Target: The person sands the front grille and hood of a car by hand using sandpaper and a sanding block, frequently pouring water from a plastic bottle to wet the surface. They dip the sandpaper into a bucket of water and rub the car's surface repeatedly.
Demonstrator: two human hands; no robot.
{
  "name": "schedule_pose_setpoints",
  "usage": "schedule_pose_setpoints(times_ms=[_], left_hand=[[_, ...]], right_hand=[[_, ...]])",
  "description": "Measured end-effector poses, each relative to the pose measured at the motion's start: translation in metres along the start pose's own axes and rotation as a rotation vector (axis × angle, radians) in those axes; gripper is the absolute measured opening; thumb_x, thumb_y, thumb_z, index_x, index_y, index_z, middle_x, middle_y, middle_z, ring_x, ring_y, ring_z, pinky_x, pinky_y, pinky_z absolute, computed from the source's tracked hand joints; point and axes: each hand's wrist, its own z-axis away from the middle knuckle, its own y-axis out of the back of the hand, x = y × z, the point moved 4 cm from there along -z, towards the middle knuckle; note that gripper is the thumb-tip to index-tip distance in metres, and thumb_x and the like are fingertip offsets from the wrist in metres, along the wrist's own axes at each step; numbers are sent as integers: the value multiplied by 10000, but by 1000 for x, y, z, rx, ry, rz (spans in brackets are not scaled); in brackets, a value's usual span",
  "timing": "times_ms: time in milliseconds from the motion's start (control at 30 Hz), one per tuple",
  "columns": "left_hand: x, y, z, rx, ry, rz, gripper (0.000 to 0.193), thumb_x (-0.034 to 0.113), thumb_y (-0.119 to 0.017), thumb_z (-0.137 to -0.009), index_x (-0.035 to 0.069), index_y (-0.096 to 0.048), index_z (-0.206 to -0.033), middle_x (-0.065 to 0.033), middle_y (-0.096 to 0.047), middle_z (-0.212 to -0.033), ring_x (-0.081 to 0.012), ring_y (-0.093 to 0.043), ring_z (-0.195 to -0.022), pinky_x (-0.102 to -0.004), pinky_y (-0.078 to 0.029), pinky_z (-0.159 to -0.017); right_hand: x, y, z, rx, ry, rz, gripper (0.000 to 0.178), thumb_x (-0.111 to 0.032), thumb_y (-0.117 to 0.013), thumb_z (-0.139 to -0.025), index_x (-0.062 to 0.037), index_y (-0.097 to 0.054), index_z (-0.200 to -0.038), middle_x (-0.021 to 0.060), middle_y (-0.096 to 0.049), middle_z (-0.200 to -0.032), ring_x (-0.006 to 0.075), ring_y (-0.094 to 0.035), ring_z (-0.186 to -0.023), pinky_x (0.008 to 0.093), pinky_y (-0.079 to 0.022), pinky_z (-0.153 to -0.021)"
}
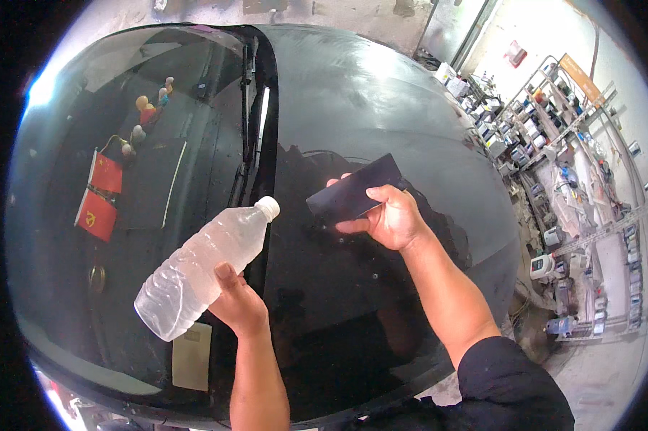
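Note:
My left hand (240, 304) is closed round a clear ribbed plastic bottle (203, 264) with a white cap. Tilted, its capped end up and to the right, the bottle is in front of the windshield (207, 108). A flat, dark rectangular sheet (358, 188), perhaps sandpaper, is pinched in my right hand (394, 220), thumb on top and fingers beneath. Both hands appear over a black car, the right one above its hood (338, 86). Whether the sheet touches the hood, I cannot tell.
Black wipers (246, 108) lie along the windshield's base. Behind the glass are small red flags (99, 197), little figurines (143, 108) and a pale card (191, 358). At the right, a metal rack (554, 136) holds many cans and containers beside a white wall.

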Motion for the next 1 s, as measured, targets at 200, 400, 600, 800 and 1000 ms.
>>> schedule_pose_setpoints(times_ms=[200, 400, 600, 800, 1000], left_hand=[[0, 0, -4, -45, -5, 15, 748, 443, -597, -939, 26, -229, -1440, -187, -437, -1365, -337, -530, -1221, -446, -491, -997], [4, -6, -1, 24, 15, 17, 883, 564, -662, -852, 8, -254, -1404, -147, -450, -1289, -271, -516, -1182, -375, -489, -955], [2, -4, 4, 32, 64, -60, 892, 570, -656, -851, 11, -247, -1413, -151, -450, -1287, -276, -511, -1181, -372, -470, -985], [-8, 0, 6, 3, 29, -26, 835, 462, -678, -879, 23, -230, -1432, -181, -426, -1359, -346, -499, -1239, -474, -452, -1035], [-3, -9, 7, 42, 20, 8, 903, 521, -701, -840, 15, -237, -1428, -143, -442, -1323, -280, -503, -1194, -394, -454, -987]], right_hand=[[15, -3, 3, -135, 381, 1338, 563, -138, -572, -910, 14, -384, -1419, 195, -354, -1503, 313, -323, -1411, 436, -273, -1160], [61, -22, 23, -334, 306, 2110, 781, -445, -597, -900, 48, -322, -1441, 266, -246, -1531, 389, -174, -1454, 481, -140, -1200], [42, -12, 19, -586, 300, 1980, 920, -597, -592, -853, 56, -320, -1441, 241, -239, -1544, 345, -159, -1467, 451, -133, -1205], [36, 8, -72, -398, 311, 2238, 936, -670, -384, -915, 73, -248, -1468, 239, -160, -1570, 337, -118, -1477, 436, -95, -1208], [20, 6, -173, -107, 223, 2171, 841, -568, -391, -958, 80, -229, -1469, 262, -164, -1561, 357, -127, -1471, 445, -106, -1205]])
